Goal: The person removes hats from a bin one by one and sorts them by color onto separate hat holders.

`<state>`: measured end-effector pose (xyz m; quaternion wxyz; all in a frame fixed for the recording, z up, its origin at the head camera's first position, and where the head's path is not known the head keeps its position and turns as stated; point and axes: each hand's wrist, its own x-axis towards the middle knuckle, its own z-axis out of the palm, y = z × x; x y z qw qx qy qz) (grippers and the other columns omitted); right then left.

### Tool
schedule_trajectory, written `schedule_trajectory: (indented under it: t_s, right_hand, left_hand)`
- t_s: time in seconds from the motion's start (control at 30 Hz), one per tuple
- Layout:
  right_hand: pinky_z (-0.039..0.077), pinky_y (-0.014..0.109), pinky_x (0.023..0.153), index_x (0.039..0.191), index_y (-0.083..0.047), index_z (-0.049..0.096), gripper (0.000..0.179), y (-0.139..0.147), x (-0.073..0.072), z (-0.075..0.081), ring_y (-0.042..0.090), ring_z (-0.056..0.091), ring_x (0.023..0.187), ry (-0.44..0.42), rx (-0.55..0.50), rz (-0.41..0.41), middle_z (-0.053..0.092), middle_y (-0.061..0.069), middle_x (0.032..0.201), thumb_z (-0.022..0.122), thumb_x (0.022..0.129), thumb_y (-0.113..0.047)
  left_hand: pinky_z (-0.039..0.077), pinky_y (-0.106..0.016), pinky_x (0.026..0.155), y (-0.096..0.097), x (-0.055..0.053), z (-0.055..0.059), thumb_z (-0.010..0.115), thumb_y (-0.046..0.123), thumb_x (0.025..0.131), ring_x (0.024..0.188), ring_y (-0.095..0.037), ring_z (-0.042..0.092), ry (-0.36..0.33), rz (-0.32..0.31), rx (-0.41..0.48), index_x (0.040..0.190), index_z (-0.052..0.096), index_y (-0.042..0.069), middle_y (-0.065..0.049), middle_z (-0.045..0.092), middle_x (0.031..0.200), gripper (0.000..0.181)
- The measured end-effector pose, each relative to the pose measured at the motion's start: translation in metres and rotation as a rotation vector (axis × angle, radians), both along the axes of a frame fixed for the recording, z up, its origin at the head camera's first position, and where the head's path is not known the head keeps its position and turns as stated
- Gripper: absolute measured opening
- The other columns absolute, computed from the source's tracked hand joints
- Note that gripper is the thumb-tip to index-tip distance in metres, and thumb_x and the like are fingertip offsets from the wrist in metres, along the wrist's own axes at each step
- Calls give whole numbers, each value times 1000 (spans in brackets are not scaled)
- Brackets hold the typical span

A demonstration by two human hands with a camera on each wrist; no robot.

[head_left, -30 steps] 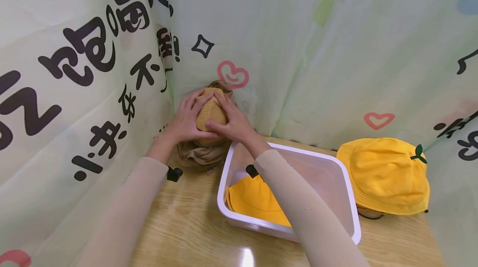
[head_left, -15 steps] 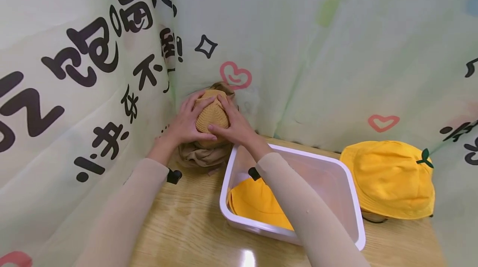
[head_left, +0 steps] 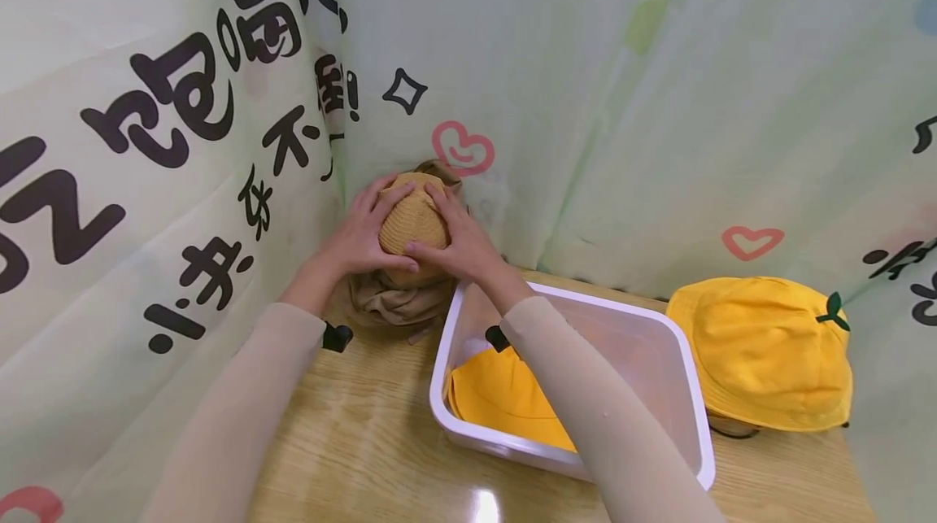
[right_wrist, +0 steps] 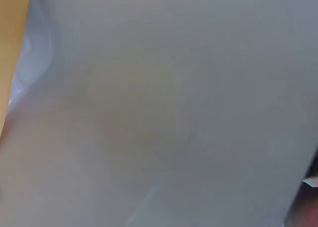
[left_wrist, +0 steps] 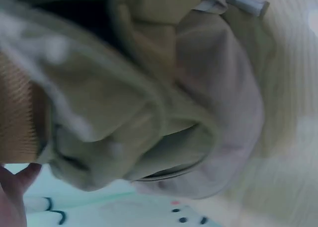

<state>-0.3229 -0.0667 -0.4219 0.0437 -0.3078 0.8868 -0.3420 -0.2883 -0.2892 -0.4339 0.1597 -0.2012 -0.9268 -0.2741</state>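
In the head view, my left hand [head_left: 359,234] and right hand [head_left: 463,240] grip a tan woven straw hat [head_left: 411,222] from its two sides, fingers curved over its top and thumbs at its near side. The hat is bunched into a dome, right over a crumpled khaki cloth bag [head_left: 398,305] in the corner. The left wrist view shows the bag [left_wrist: 223,103] close up, with a dark opening among its folds, the hat's weave [left_wrist: 17,120] at the left edge, and part of my left hand [left_wrist: 11,202] below it. A pale blurred surface fills most of the right wrist view.
A white plastic bin [head_left: 567,464] stands under my right forearm, holding a folded yellow hat [head_left: 505,401]. Another yellow bucket hat [head_left: 764,352] with a green sprout sits to its right. Printed curtains [head_left: 586,100] hang at the back and left of the wooden table [head_left: 366,442].
My left hand and the hat have shifted slightly left; the right hand stays nearly in place. Both hands keep their hold. The head view itself has moved a little.
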Motion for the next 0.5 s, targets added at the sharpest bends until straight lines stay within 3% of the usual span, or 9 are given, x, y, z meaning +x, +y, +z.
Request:
schedule_trajectory:
  t_s: [0.2, 0.5]
  right_hand:
    - [33, 56, 114, 155, -52, 1, 97, 4, -3, -5, 30, 27, 149, -13, 23, 3, 0, -2, 169, 64, 84, -68]
    - [34, 54, 114, 158, -47, 8, 96, 5, -4, 10, 26, 24, 151, -23, -33, 26, 9, 1, 169, 66, 84, -67]
  left_hand:
    - [32, -59, 111, 4, -5, -14, 91, 58, 58, 143, -38, 28, 40, 11, 53, 155, 28, 31, -11, 21, 160, 119]
    - [33, -62, 109, 1, 1, 11, 90, 59, 59, 147, -40, 21, -55, -35, -11, 158, 23, 34, -12, 13, 165, 122]
